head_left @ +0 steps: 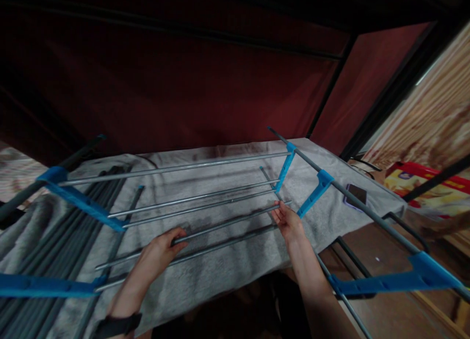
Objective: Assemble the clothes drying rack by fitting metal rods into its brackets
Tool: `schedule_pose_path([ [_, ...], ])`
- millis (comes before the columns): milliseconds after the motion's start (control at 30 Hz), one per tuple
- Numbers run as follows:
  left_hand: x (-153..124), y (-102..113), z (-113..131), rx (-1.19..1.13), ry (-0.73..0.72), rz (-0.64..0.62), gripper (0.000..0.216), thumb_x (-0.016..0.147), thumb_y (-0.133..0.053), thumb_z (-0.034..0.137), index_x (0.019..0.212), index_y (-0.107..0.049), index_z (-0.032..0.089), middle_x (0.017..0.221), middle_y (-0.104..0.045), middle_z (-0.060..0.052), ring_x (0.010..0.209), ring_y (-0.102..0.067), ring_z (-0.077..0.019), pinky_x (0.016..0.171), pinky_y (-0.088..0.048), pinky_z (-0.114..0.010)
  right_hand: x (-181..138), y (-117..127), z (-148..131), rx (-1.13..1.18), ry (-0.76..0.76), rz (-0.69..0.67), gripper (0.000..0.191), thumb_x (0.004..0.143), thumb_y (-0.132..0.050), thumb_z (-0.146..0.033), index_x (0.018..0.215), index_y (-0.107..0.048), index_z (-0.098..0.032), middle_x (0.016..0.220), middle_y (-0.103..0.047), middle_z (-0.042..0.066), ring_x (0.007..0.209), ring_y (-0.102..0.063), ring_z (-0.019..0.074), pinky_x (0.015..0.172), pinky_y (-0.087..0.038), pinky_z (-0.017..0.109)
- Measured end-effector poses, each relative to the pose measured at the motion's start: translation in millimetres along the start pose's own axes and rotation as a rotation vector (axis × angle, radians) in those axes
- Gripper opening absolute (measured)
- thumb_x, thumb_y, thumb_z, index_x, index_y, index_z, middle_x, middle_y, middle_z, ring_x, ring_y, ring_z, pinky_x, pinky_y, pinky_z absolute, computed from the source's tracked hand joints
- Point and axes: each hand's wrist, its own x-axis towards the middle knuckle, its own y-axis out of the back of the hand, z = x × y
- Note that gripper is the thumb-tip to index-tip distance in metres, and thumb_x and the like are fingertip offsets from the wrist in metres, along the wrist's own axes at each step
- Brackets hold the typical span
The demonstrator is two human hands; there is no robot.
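A rack of grey metal rods and blue plastic connectors stands over a grey towel spread on a flat surface. My left hand is closed around one thin grey rod near its middle. My right hand pinches the right end of the same rod, close to a blue connector. Other rods run parallel above it, fixed between a blue bar on the left and a blue bar on the right.
A bundle of dark grey tubes lies on the towel at left. A phone rests at the towel's right edge. Dark red fabric walls rise behind. A red and yellow box sits at right. A blue bar juts out near my right arm.
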Motion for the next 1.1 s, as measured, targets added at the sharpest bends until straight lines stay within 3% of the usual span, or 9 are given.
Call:
schedule_pose_path([
  [100, -3, 0, 2, -0.017, -0.026, -0.008, 0.029, 0.08, -0.053, 0.042, 0.095, -0.069, 0.023, 0.097, -0.077, -0.005, 0.093, -0.071, -0.0247, 0.084, -0.053, -0.034, 3, 2, 1, -0.013, 0.004, 0.025, 0.015, 0.086, -0.064, -0.008, 0.078, -0.063, -0.021, 0.07, -0.072, -0.003, 0.059, -0.066, 0.0087, 0.065, -0.059, 0.021],
  [200, -6, 0, 6, -0.023, -0.047, -0.005, 0.031, 0.084, -0.051, 0.042, 0.101, -0.07, 0.024, 0.1, -0.077, -0.005, 0.095, -0.071, -0.0242, 0.086, -0.052, -0.033, 5, 2, 4, -0.066, -0.008, -0.032, 0.012, 0.087, -0.062, -0.01, 0.081, -0.065, -0.02, 0.076, -0.073, -0.001, 0.065, -0.069, 0.0102, 0.067, -0.06, 0.021],
  [400, -8, -3, 13, 0.044, -0.041, -0.032, 0.031, 0.089, -0.051, 0.038, 0.109, -0.071, 0.024, 0.108, -0.076, -0.006, 0.102, -0.07, -0.0248, 0.089, -0.051, -0.033, 5, -2, 9, -0.118, -0.099, -0.075, 0.019, 0.086, -0.058, -0.001, 0.079, -0.063, -0.019, 0.079, -0.074, 0.001, 0.069, -0.071, 0.0118, 0.068, -0.061, 0.024],
  [633, -14, 0, 16, 0.138, -0.025, -0.02, 0.026, 0.088, -0.055, 0.021, 0.11, -0.07, 0.023, 0.11, -0.075, -0.007, 0.105, -0.07, -0.0237, 0.092, -0.049, -0.032, 13, 4, 6, -0.132, -0.066, -0.041, 0.017, 0.086, -0.062, -0.004, 0.078, -0.062, -0.019, 0.076, -0.073, -0.002, 0.069, -0.071, 0.0096, 0.071, -0.062, 0.025],
  [867, -24, 14, 35, 0.231, 0.043, -0.022, 0.018, 0.091, -0.056, 0.019, 0.102, -0.069, 0.021, 0.109, -0.075, -0.007, 0.104, -0.069, -0.0231, 0.094, -0.046, -0.033, 19, 10, 1, -0.158, -0.027, 0.01, 0.016, 0.085, -0.066, -0.011, 0.075, -0.06, -0.021, 0.07, -0.07, -0.004, 0.063, -0.068, 0.0084, 0.068, -0.061, 0.022],
  [1100, -26, 13, 35, 0.275, 0.088, -0.018, 0.018, 0.091, -0.056, 0.019, 0.103, -0.068, 0.023, 0.11, -0.075, -0.006, 0.106, -0.069, -0.0224, 0.101, -0.043, -0.036, 26, 13, -3, -0.23, -0.024, 0.033, 0.016, 0.089, -0.062, -0.014, 0.076, -0.063, -0.024, 0.069, -0.066, -0.005, 0.06, -0.064, 0.0079, 0.064, -0.06, 0.02],
])
